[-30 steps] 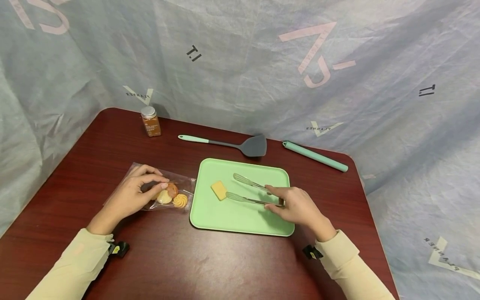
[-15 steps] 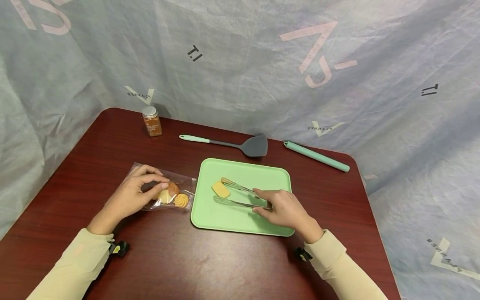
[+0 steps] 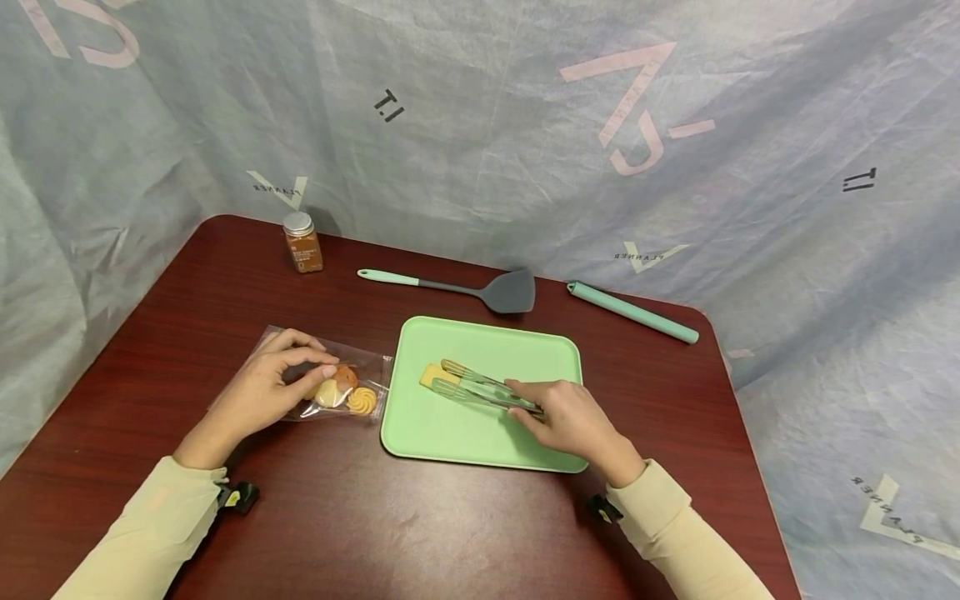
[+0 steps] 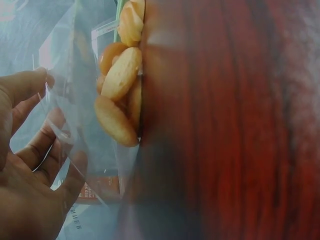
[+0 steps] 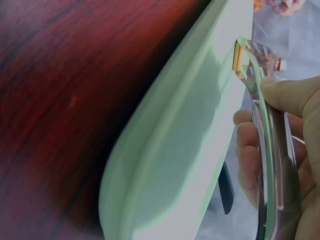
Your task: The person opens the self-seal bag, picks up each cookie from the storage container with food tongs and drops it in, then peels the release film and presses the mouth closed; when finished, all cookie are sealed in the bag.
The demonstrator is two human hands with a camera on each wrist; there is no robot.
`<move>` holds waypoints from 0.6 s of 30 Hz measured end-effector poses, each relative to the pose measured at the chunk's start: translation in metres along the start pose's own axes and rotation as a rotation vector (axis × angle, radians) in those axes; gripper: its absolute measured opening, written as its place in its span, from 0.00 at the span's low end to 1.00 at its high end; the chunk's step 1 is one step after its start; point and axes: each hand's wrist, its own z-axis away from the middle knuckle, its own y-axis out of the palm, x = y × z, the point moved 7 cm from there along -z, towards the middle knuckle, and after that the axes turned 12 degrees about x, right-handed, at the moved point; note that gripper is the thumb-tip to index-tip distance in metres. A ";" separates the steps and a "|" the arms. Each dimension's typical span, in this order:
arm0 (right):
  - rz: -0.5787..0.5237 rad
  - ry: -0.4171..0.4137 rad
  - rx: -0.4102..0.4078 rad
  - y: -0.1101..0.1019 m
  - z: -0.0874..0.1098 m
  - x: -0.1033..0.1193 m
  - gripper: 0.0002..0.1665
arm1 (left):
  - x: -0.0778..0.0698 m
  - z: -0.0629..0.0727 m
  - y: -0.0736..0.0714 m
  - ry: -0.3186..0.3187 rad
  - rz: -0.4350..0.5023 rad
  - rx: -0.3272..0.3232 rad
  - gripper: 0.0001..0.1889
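Part of the clear bag (image 3: 367, 362) disappears beneath my left hand (image 3: 262, 387) in the head view, leaving the biscuits (image 3: 362, 401) inside hard to count. On the green tray (image 3: 480, 442), the tips of the metal tongs (image 3: 487, 392) partly mask a square yellow biscuit (image 3: 429, 377). It sits between them in the tray's left half; whether both tips touch it, I cannot tell. The right wrist view cuts off my right hand (image 3: 573, 417) at the frame's edge and shows just a sliver of the yellow biscuit beyond the tongs.

The left wrist view reveals what the head view misses: biscuits leaning on one another inside the clear bag, its film stretched up to my fingertips, and an orange label glimpsed through the plastic. From the head view, the jar (image 3: 303, 248) stands upright, silver-capped, at the back left of the table (image 3: 420, 533); a spatula (image 3: 510, 293) and a green rod (image 3: 632, 312) lie behind the tray.

My left arm reaches in from the lower left, thumb and forefinger pinching the film, the other fingers bent. My right arm angles in from the lower right, thumb and fingers grasping the tongs from either side, their tips pointing left.
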 end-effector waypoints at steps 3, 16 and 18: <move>-0.005 0.000 -0.002 -0.001 0.001 0.000 0.24 | 0.000 0.000 0.000 -0.001 0.007 -0.001 0.07; -0.135 -0.019 -0.028 0.004 -0.001 -0.006 0.23 | 0.000 -0.001 -0.001 0.008 0.009 -0.009 0.07; -0.152 -0.023 -0.030 0.005 -0.002 -0.005 0.23 | 0.000 -0.001 -0.001 0.009 0.008 -0.010 0.08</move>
